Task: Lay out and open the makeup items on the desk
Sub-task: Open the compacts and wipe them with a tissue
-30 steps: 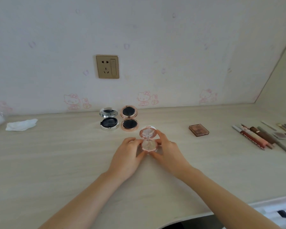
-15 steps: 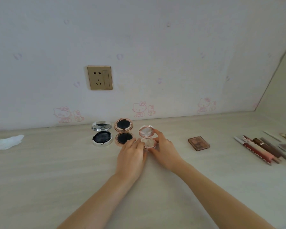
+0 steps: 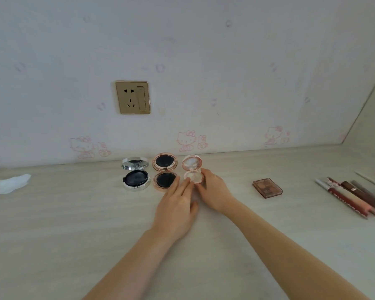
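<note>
A small pink compact (image 3: 192, 168) stands open on the desk (image 3: 74, 224), lid up, at the right end of a row near the wall. My right hand (image 3: 213, 191) curls its fingers and thumb round the compact's base from the right. My left hand (image 3: 175, 205) lies flat with straight fingers, its tips touching the base's left edge. Left of it a rose-gold compact (image 3: 165, 169) lies open, partly covered by my left fingers. A silver compact (image 3: 136, 173) lies open further left.
A closed brown eyeshadow palette (image 3: 267, 187) lies to the right. Several lip tubes and pencils (image 3: 351, 198) lie side by side at the far right. A crumpled white tissue (image 3: 8, 184) sits at the far left. A gold wall socket (image 3: 132, 97) is above the compacts.
Both hands moved the open pink compact away from me and set it down beside the rose-gold compact. The left fingers straightened out. The view tilted up.
</note>
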Demonstrator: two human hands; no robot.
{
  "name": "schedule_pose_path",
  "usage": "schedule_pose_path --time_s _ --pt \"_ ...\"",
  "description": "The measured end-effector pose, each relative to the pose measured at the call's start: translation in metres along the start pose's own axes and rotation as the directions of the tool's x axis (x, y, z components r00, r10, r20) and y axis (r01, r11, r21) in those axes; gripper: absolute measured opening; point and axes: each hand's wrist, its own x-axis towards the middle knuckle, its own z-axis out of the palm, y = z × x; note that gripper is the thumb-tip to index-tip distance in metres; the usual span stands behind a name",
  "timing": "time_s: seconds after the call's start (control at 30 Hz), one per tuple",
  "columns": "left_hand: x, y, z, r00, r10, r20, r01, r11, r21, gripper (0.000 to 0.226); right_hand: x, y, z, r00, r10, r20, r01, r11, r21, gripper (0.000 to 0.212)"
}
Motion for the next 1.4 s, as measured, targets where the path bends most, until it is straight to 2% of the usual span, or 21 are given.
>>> schedule_pose_path --time_s 0.43,0.53,0.63,0.83,0.93,1.17,1.3,1.4 --pt "-0.001 -0.001 -0.002 1.000 -0.015 0.001 0.015 0.998 -0.067 0.060 -0.007 -0.004 -0.005 0.999 0.036 0.028 -0.036 0.999 -0.018 0.026" --pt "-0.001 0.000 -0.003 1.000 -0.009 -0.014 0.008 0.997 -0.081 0.058 -0.014 0.000 -0.011 0.997 0.048 0.066 -0.043 0.995 -0.085 0.042" --pt "-0.003 0.003 -0.004 0.999 0.008 -0.048 -0.012 0.996 -0.088 0.054 -0.025 0.003 -0.021 0.993 0.070 0.095 -0.056 0.988 -0.141 0.057" --pt "-0.008 0.014 -0.007 0.982 0.092 -0.164 -0.106 0.991 -0.080 0.040 -0.056 0.020 -0.052 0.995 0.026 0.100 -0.002 0.973 -0.232 0.049" --pt "-0.010 0.033 -0.006 0.990 0.074 -0.123 -0.089 0.990 -0.114 0.035 -0.072 0.032 -0.073 0.997 -0.001 0.076 0.022 0.963 -0.267 0.045" --pt "-0.003 0.094 0.010 0.989 0.142 -0.032 -0.145 0.965 -0.220 0.040 -0.094 0.063 -0.113 0.998 -0.048 -0.031 0.036 0.948 -0.316 0.038" --pt "0.016 0.123 0.021 0.989 0.139 0.055 -0.121 0.962 -0.244 0.046 -0.097 0.079 -0.138 0.996 0.040 -0.083 -0.068 0.927 -0.370 0.042" --pt "0.034 0.137 0.030 0.989 0.106 0.103 -0.077 0.964 -0.254 0.052 -0.091 0.088 -0.147 0.993 0.107 -0.058 -0.122 0.901 -0.417 0.049"
